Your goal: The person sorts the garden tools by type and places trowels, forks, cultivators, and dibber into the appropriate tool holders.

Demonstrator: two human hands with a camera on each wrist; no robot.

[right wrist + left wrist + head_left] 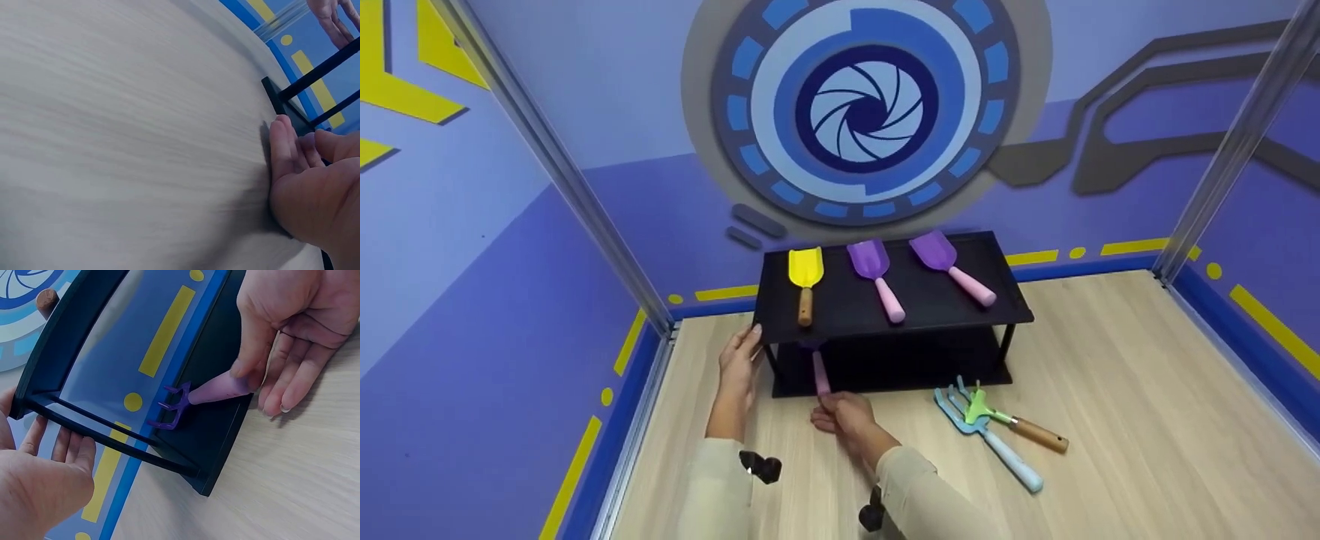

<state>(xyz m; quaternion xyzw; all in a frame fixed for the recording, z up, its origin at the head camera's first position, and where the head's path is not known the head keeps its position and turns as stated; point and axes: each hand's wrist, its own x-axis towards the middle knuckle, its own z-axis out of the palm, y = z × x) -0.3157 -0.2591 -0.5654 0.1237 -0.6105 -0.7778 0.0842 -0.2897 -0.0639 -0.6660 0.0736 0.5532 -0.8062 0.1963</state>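
Note:
A black two-tier shelf [840,319] stands on the wooden table. At its upper left corner, my left hand [739,367] grips the edge, with the fingers under the rim in the left wrist view. My right hand [847,420] pinches the end of a pink handle between thumb and finger, its other fingers loosely extended. That handle belongs to a small purple hand rake [179,406], whose three prongs point inward over the lower tier [185,455]. The right wrist view shows my right hand [309,185] low beside the shelf; the rake is mostly hidden there.
On the top tier lie a yellow scoop [806,270] with a wooden handle and two purple scoops [870,260] with pink handles. Right of the shelf, a blue hand fork [1005,457] and a green rake [976,407] overlap on the table. Printed walls enclose the back and sides.

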